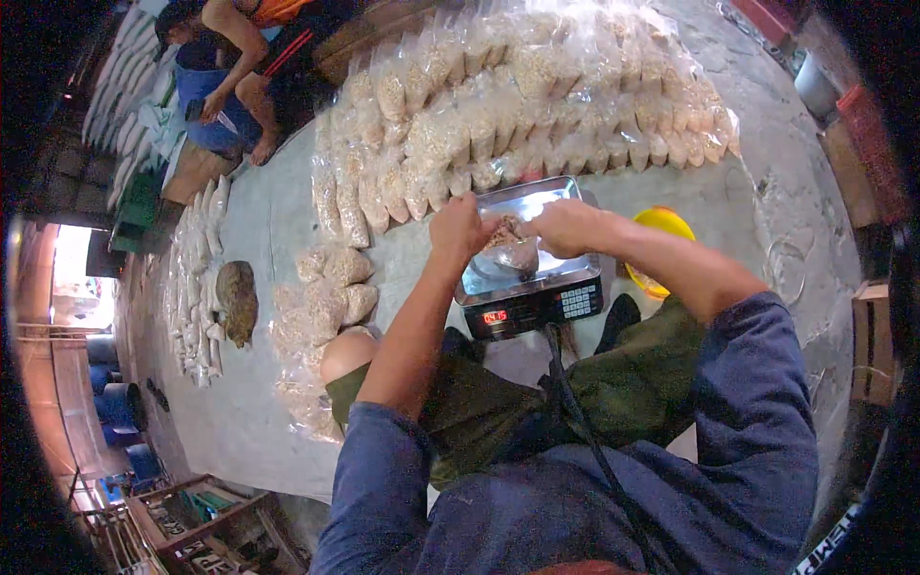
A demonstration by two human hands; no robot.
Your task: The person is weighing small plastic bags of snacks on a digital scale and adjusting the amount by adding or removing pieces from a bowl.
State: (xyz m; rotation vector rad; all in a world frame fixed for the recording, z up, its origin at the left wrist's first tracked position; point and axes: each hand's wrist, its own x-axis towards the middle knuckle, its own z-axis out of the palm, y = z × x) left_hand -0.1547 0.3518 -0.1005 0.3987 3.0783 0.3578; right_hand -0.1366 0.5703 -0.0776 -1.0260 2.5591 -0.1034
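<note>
A clear plastic bag (pixel 518 257), partly filled with what look like brownish beans or grains, rests on the shiny metal pan of a digital scale (pixel 533 309). My left hand (pixel 457 228) is closed at the left side of the bag's mouth. From the other side, my right hand (pixel 565 228) grips the bag's upper edge, its fingers bent inward. The fingertips of both hands are partly hidden and a little blurred. On the scale's front, a red lit display and a keypad face me. Close to my right forearm stands a yellow bowl (pixel 668 223), partly covered by that arm.
Rows of filled clear bags (pixel 498 125) cover the far floor. More bags (pixel 321 297) lie beside my left knee. Farther left, a cat (pixel 237 299) lies near slim white bags (pixel 198 287). Another person (pixel 251 57) sits by a blue barrel (pixel 216 86) at the upper left.
</note>
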